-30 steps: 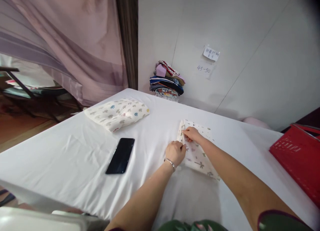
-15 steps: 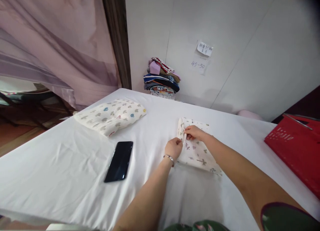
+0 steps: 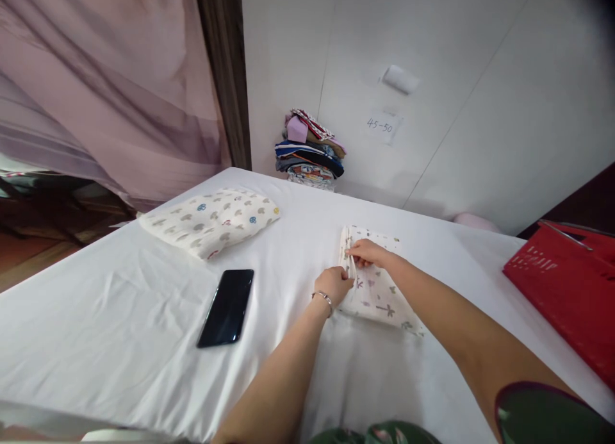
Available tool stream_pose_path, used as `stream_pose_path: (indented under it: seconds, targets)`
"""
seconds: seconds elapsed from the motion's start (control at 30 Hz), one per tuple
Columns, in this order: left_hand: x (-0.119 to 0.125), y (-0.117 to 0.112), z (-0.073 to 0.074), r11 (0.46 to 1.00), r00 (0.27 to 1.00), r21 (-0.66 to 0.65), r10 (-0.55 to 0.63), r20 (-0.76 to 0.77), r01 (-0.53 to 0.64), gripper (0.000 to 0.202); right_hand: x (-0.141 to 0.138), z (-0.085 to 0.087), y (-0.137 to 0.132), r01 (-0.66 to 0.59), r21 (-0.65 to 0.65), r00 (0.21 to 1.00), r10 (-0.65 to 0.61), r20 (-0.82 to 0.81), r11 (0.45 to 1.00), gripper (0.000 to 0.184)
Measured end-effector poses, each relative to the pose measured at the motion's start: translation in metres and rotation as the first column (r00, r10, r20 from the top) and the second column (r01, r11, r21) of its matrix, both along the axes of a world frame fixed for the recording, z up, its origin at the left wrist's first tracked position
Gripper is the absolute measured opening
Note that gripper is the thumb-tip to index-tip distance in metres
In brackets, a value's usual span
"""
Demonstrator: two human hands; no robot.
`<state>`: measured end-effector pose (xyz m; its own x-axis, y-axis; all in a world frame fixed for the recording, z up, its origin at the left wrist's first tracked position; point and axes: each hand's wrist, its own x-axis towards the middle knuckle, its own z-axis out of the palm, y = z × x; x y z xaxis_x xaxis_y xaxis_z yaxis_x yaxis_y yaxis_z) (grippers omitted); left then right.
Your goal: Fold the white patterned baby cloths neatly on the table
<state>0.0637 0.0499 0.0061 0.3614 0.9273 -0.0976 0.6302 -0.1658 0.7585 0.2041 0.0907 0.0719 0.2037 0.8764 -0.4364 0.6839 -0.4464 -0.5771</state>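
A white cloth (image 3: 377, 302) with small palm and leaf prints lies folded in layers on the white-covered table (image 3: 144, 341). Its left edge is pinched by my left hand (image 3: 334, 284), which wears a bracelet at the wrist. Just above and to the right, my right hand (image 3: 368, 253) grips the same edge between thumb and fingers, slightly lifting a fold. The fingertips of both hands are close together, and the exact number of layers held is hidden. Farther left rests another white cloth (image 3: 216, 221), loosely folded, with grey, blue and red prints.
A black phone (image 3: 225, 308) lies left of my hands. On the right edge sits a red bag (image 3: 567, 284). Behind the table, a pile of folded clothes (image 3: 310, 149) stands against the wall. A pink curtain (image 3: 120, 98) hangs at the left.
Both hands keep hold of the cloth's left edge; my right hand has shifted slightly left along it. The upper paper on the wall has curled over. The view has moved a little.
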Motion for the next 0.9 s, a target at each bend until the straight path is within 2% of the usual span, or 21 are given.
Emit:
stream_pose_path:
  seconds: [0.27,0.43,0.57,0.9]
  targets:
    - [0.0,-0.005,0.006,0.995,0.996,0.063,0.073,0.044,-0.075,0.01,-0.005,0.005,0.008,-0.046,-0.132,0.993,0.06,0.106,0.99,0.01]
    - [-0.001,-0.006,0.008,0.995,0.995,0.062,0.076,0.061,-0.079,0.011,-0.004,0.009,0.008,-0.062,-0.193,0.993,0.079,0.083,0.979,0.006]
    - [0.0,-0.007,0.007,0.995,0.995,0.072,0.068,0.069,-0.073,0.012,-0.003,0.009,0.008,-0.067,-0.209,0.992,0.088,0.093,0.976,0.005]
    - [0.002,-0.009,0.004,0.982,0.997,0.189,0.016,0.07,-0.029,0.016,-0.017,0.001,0.019,-0.008,-0.211,0.956,0.069,0.284,0.977,0.001]
